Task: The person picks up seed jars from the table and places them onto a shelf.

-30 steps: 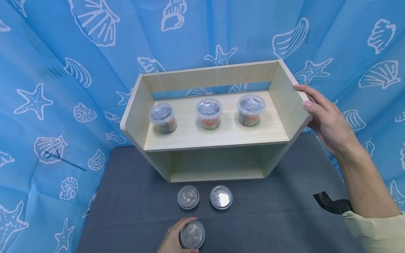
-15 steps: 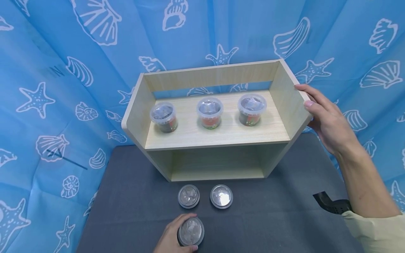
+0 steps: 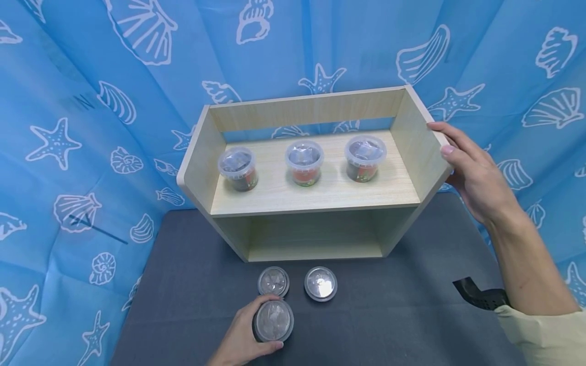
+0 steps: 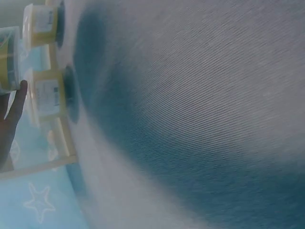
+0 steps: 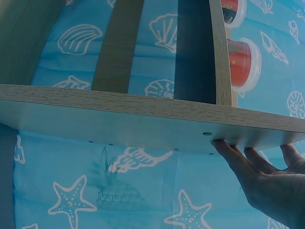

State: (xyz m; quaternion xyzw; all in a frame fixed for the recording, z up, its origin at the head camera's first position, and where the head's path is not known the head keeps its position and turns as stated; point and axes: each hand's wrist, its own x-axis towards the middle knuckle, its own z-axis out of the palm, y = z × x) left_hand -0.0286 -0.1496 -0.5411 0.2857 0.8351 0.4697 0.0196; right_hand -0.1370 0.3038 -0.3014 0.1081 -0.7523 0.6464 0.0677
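My left hand [image 3: 240, 330] grips a round plastic tub with a clear lid [image 3: 274, 320], thumb and fingers round its sides. In the left wrist view this tub [image 4: 6, 59] is raised off the table. Just beyond it stand two more lidded tubs, a left one [image 3: 273, 281] and a right one [image 3: 320, 283]; yellow bands and white labels show from the side. My right hand [image 3: 478, 175] touches the right side panel of a pale wooden shelf [image 3: 313, 201]. In the right wrist view its fingertips press the panel's outer face.
Spaced along the shelf's upper board are a left tub [image 3: 238, 169], a middle tub [image 3: 304, 162] and a right tub [image 3: 364, 157], red and dark with clear lids. A dark cloth [image 3: 375, 320] covers the table. Behind hangs a blue seashell curtain [image 3: 284, 56].
My left hand has carried its tub upward and forward, close to the two tubs before the shelf. The right hand stays in place on the side panel.
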